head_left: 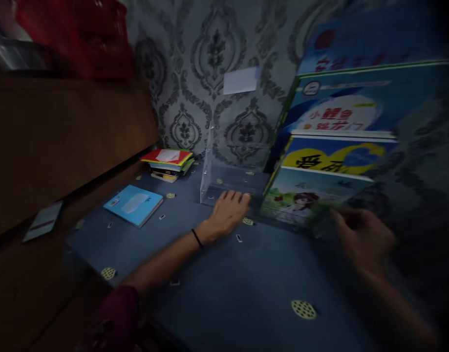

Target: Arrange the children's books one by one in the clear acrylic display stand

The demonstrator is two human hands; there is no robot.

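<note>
A clear plastic book rack [206,168] stands against the wall, its right part filled with picture books in stepped rows. The front picture book [301,198] has a green cover with a drawn figure; behind it rises a blue and yellow book [330,154], then a taller teal book [341,105]. My left hand [227,215], with a black band at the wrist, has its fingers bent over the rack's low front edge. Near the rack's right end, my blurred right hand [365,239] is closed in a pinch beside the front book's lower corner; what lies between the fingertips is unclear.
A light blue book [134,204] lies flat on the blue patterned tabletop [209,288]. Behind it is a small book stack [169,164] with a red cover on top. A phone-like slab [44,221] lies further left, below a wooden panel [74,122]. A red bag [99,44] sits above.
</note>
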